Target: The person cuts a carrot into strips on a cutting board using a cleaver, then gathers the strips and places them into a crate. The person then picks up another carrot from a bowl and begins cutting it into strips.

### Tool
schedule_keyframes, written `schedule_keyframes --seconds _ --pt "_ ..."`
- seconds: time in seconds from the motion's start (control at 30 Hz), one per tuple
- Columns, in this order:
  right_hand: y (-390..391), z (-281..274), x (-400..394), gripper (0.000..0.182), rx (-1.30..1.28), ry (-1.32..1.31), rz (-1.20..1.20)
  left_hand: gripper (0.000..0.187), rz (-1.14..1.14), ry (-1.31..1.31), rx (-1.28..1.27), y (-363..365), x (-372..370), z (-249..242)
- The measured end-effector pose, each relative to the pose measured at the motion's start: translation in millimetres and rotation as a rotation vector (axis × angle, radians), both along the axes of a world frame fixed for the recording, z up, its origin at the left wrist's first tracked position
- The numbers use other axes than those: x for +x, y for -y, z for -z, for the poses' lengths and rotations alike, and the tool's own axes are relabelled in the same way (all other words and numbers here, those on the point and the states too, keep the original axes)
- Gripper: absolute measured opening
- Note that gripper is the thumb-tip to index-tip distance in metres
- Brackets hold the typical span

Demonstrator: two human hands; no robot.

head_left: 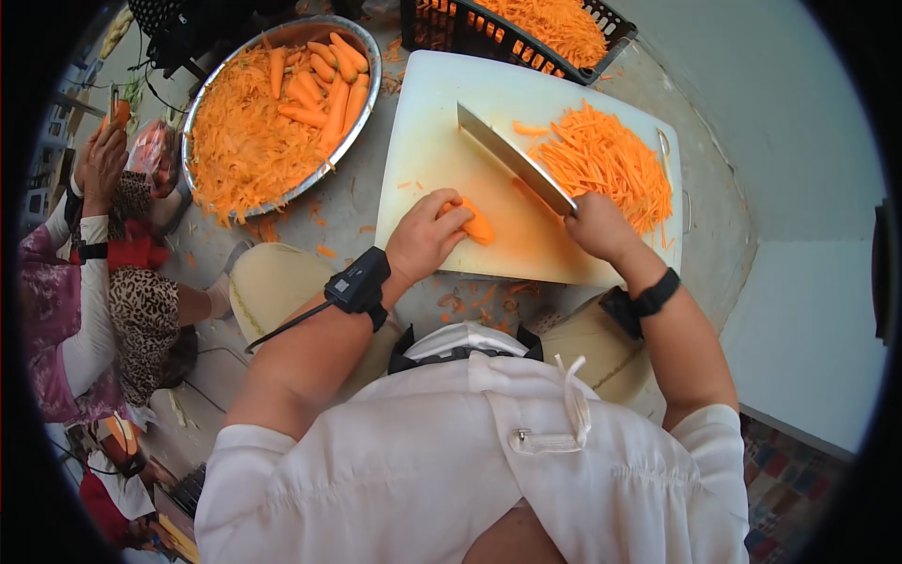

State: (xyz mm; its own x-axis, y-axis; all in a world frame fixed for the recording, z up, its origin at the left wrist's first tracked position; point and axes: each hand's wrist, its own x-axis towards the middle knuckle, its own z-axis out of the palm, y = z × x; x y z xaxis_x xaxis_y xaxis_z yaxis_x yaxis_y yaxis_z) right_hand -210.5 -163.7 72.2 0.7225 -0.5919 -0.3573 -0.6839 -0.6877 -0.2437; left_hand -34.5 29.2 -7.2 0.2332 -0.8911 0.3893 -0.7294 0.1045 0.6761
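Fingers of the left hand (421,237) are bent close together, pinning a carrot piece (480,226) near the board's near edge, seemingly to steady it! Right hand (601,228), fist wrapped round the cleaver's handle, angles the cleaver (517,158) away from those fingertips, a safe-looking gap. Beyond the blade, carrot shreds (611,164) heap on the right of the white cutting board (413,103), leaving working room. Off left, a metal basin (375,103) keeps whole carrots (334,113) within reach!
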Motion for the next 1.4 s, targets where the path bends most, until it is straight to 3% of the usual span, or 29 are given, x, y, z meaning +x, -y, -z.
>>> schedule_keyframes --seconds 0.07,0.27,0.47,0.57,0.67,0.7,0.87,1.03,1.1,1.2,1.4 --pt "-0.2 1.3 -0.6 0.021 0.044 -0.059 0.049 0.028 0.004 0.010 -0.036 1.9 0.6 1.7" --pt "-0.7 15.7 -14.7 0.021 0.061 0.111 0.051 0.027 0.002 0.011 -0.038 -0.6 -0.7 3.1" --pt "-5.5 -40.5 0.0 0.017 0.184 0.228 0.184 0.026 -0.005 -0.017 -0.008 -2.0 -1.6 0.7" --pt "-8.1 -55.0 8.0 0.018 0.088 0.170 0.055 0.026 -0.007 -0.004 -0.009 -1.3 -1.7 0.2" --pt "2.3 8.8 -0.9 0.019 0.040 0.040 -0.028 0.026 -0.005 0.012 -0.012 -1.7 -1.2 -1.2" --pt "-6.5 0.8 4.5 0.019 0.074 -0.051 0.035 0.026 0.000 0.002 -0.014 -1.7 -0.8 -1.0" --pt "-5.5 8.7 4.0 0.019 0.083 0.009 0.055 0.026 0.005 -0.019 -0.022 0.3 0.9 -0.9" --pt "-4.4 -28.7 11.3 0.018 0.183 0.011 0.150 0.024 0.000 -0.042 -0.001 -0.1 2.0 2.2" --pt "3.5 -40.0 10.7 0.018 0.169 0.210 0.060 0.024 -0.003 -0.042 0.004 -0.9 1.1 2.1" --pt "2.4 -59.4 19.7 0.019 0.177 0.221 0.088 0.024 -0.004 -0.031 -0.002 -0.5 1.4 0.9" --pt "0.8 -1.1 21.2 0.023 0.144 -0.046 0.157 0.024 0.006 -0.032 -0.013 -1.5 2.0 0.8"
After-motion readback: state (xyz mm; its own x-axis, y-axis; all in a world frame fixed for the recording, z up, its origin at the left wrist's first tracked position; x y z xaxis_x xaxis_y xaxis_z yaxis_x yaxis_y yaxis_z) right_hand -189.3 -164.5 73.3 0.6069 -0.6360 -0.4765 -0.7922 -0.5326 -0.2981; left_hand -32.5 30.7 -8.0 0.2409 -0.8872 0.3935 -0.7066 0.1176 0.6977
